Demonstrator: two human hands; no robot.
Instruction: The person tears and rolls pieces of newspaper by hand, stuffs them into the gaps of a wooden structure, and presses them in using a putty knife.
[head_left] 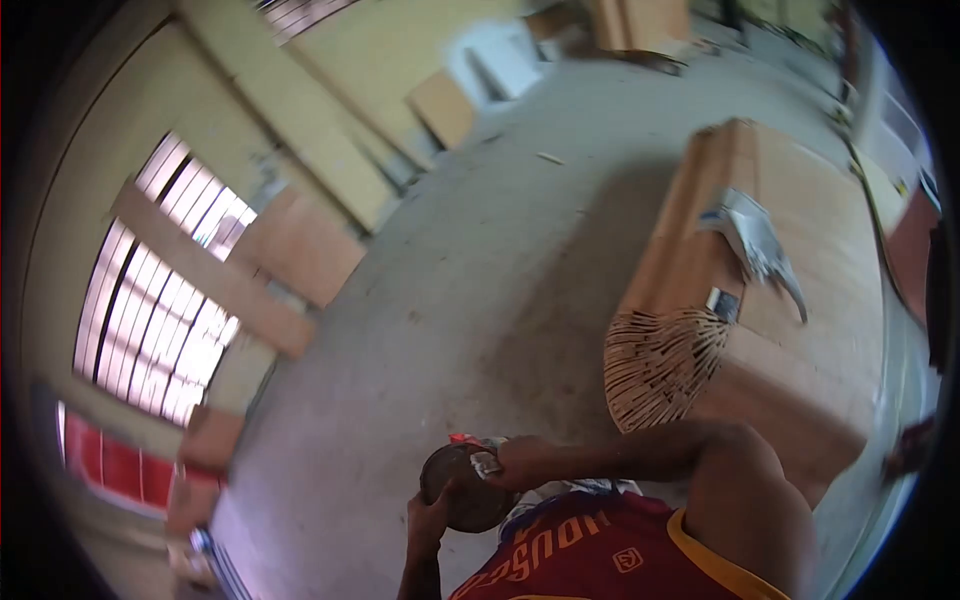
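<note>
- Yellowish walls (400, 45) and a barred window (150, 330) border the grey floor (400, 330); boards (300, 245) lean beside the window.
- Low in view, near the red shirt (570, 550), is a dark disc (465, 500) (whether flat or hollow, I cannot tell).
- Left hand (432, 515) grips the disc by its rim, thumb over the face.
- Right hand (522, 462) is closed on a pale pad (485, 464) at the disc's upper right; whether pad and disc touch is unclear.
- To the right, a wood stack (800, 370), its sheet ends fanned at the near corner, bears a crumpled silvery bag (755, 240) and a small box (724, 304).
</note>
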